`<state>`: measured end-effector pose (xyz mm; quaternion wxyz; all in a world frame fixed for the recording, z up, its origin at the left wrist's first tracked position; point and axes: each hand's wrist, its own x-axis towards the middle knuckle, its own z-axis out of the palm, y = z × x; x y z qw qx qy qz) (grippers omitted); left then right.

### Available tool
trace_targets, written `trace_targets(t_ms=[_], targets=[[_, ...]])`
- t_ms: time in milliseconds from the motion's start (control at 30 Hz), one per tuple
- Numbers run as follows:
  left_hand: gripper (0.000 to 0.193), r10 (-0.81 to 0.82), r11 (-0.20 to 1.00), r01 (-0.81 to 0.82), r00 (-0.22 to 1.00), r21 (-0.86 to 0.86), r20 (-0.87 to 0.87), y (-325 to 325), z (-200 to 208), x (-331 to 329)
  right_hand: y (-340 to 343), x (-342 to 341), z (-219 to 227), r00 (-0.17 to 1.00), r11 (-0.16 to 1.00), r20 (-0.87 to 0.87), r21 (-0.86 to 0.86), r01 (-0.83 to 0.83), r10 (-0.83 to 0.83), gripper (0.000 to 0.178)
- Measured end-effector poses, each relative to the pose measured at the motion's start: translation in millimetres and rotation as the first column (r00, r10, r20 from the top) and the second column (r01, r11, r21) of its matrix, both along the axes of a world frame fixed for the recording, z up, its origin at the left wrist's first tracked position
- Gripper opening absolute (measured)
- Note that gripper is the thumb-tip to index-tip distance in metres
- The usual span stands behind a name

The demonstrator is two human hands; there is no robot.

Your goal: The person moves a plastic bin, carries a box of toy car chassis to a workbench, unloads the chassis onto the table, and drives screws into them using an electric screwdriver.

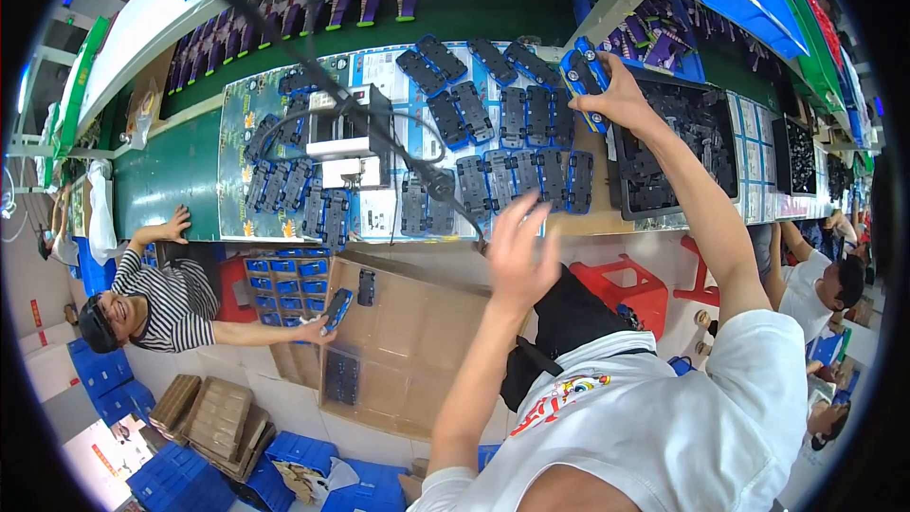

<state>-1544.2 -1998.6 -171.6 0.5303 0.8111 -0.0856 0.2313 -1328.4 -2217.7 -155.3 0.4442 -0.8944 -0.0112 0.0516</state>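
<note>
My right hand (621, 95) is closed around a blue toy car (586, 76), holding it over the far side of the bench near a black tray. In front of the bench's near edge hangs my left hand (526, 261), slightly blurred, its fingers apart and nothing visible in them. Several toy cars (512, 180) lie upside down in rows on the bench, their black undersides up and blue edges showing. More upturned cars (284, 185) lie farther left, beside a white and grey bench device (351, 133).
The black tray (673, 152) holds dark parts. A dark cable (275, 33) crosses above the bench. At left, a co-worker in a striped shirt (180, 308) holds a blue car (337, 311) over a divided carton (408, 341). Behind me stands a red stool (621, 294).
</note>
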Motion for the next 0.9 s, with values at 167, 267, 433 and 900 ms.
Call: trace_targets(t_ms=[167,267,433,900], targets=[[0.052,0.375,0.924,-0.377,0.926,-0.063,-0.04,-22.3,-31.8,179.7,-6.6,12.8,7.4,0.997,0.99,-0.067,0.129,0.054,-0.046,0.109],[0.074,0.557,0.806,-0.568,0.63,0.168,-0.542,-1.4,-55.7,234.8,-18.1,14.5,2.8,0.992,0.985,-0.114,0.162,0.063,-0.045,0.11],[0.107,0.732,0.672,-0.575,0.421,0.466,-0.536,-1.7,-96.6,241.6,-34.9,7.5,-6.8,0.978,0.959,-0.208,0.28,0.054,0.006,0.11],[0.108,0.656,0.749,-0.34,0.497,0.568,-0.568,12.0,-100.9,208.7,-33.4,13.8,-30.6,0.976,0.96,-0.216,0.279,0.027,0.035,0.102]])
